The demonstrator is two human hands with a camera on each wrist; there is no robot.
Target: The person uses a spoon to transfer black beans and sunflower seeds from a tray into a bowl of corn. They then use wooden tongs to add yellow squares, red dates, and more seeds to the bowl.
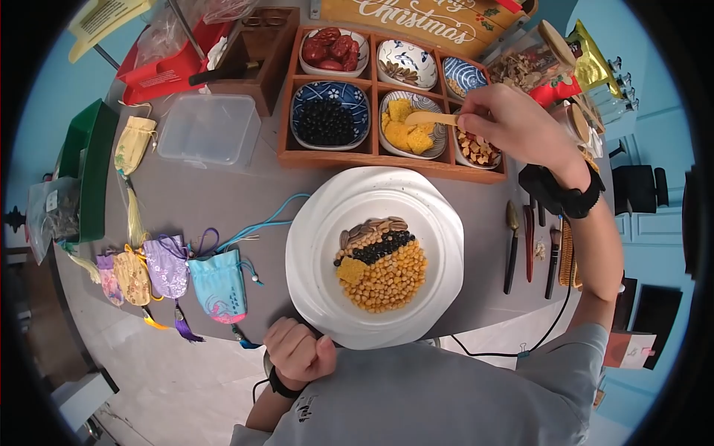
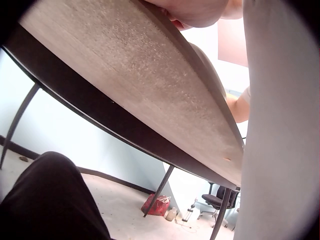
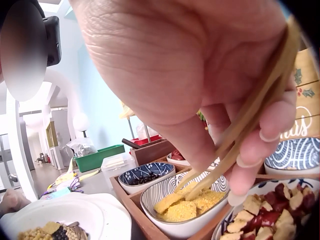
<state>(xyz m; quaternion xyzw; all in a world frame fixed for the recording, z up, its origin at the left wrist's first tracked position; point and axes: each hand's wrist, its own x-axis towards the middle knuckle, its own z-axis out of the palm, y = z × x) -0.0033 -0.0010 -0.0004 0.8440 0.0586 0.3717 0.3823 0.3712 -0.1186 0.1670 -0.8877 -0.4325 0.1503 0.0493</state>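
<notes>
My right hand (image 1: pixel 513 123) grips a pair of wooden tongs (image 1: pixel 431 117) between thumb and fingers. The tongs' tips reach in among the yellow crisps (image 3: pixel 182 211), which lie in a small striped bowl (image 3: pixel 151 192) in the wooden compartment tray (image 1: pixel 327 154). My left hand (image 1: pixel 301 349) rests at the table's front edge beside the plate, fingers loosely curled around nothing. In front of me stands a wide white plate (image 1: pixel 309 256). It holds yellow kernels (image 1: pixel 387 279), black beans (image 1: pixel 383 249), brown nuts (image 1: pixel 383 225) and one yellow crisp (image 1: pixel 351 270).
Neighbouring bowls hold dried red dates (image 1: pixel 331 50), black beans (image 1: pixel 323 121) and chopped red-and-cream pieces (image 3: pixel 270 215). Drawstring pouches (image 1: pixel 217 282) lie to the left, near a clear plastic box (image 1: pixel 208 130). Brushes (image 1: pixel 529 238) lie on the right. A Christmas sign (image 1: pixel 416 26) stands behind.
</notes>
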